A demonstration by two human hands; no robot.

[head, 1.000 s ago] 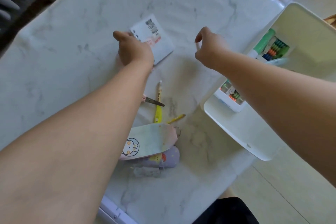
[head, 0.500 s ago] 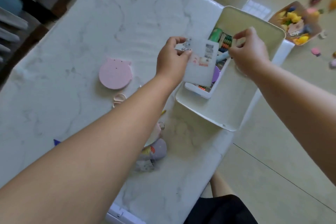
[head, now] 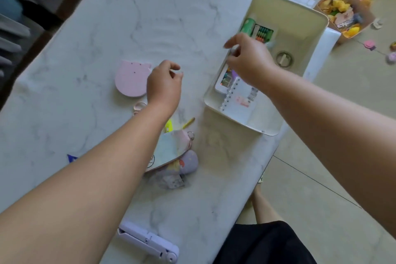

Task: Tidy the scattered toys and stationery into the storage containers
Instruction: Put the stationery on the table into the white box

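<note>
Now that the spiral notebook (head: 237, 103) has left both hands and lies inside the white storage bin (head: 304, 28), the left hand (head: 165, 85) drifts back, loosely curled and empty, toward the pink pad (head: 130, 79), while the right hand (head: 248, 60) hovers half-open over the bin, holding nothing I can make out.

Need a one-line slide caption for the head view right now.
Spiral notebook lies in the white bin; right hand hovers above it, left hand over the table beside the pink pad.

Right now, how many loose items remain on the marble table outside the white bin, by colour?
Pink: 2, disc, scissor handles
Yellow: 2, pen, pencil
Pastel: 1, pouch
Purple: 2, toy, folding stand
Total: 7
</note>
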